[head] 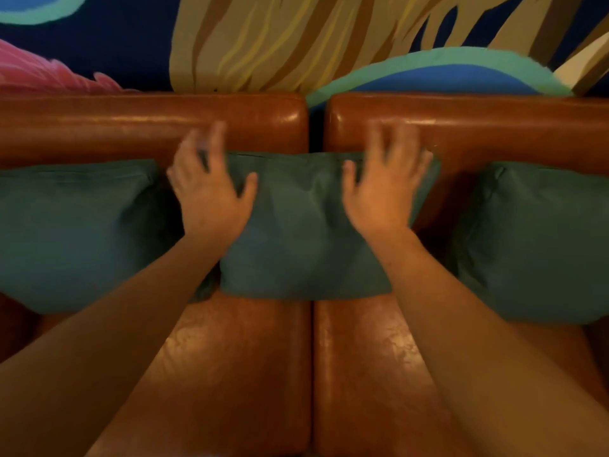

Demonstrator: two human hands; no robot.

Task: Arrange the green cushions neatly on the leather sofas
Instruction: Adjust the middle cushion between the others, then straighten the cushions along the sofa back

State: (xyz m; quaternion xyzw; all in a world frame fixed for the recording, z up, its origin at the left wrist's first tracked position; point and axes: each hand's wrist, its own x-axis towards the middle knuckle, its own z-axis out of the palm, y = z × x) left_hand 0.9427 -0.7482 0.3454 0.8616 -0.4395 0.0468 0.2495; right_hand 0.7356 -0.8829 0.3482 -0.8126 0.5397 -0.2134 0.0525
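Three green cushions lean against the backrests of two brown leather sofas set side by side. The middle cushion straddles the gap between the left sofa and the right sofa. My left hand lies over its upper left corner with fingers spread. Over its upper right corner is my right hand, also open and blurred. Neither hand grips the fabric. The left cushion and the right cushion stand on either side.
A painted wall with blue, tan and pink shapes rises right behind the backrests. A narrow dark gap separates the two sofas. The bare leather seats stretch toward me below the cushions.
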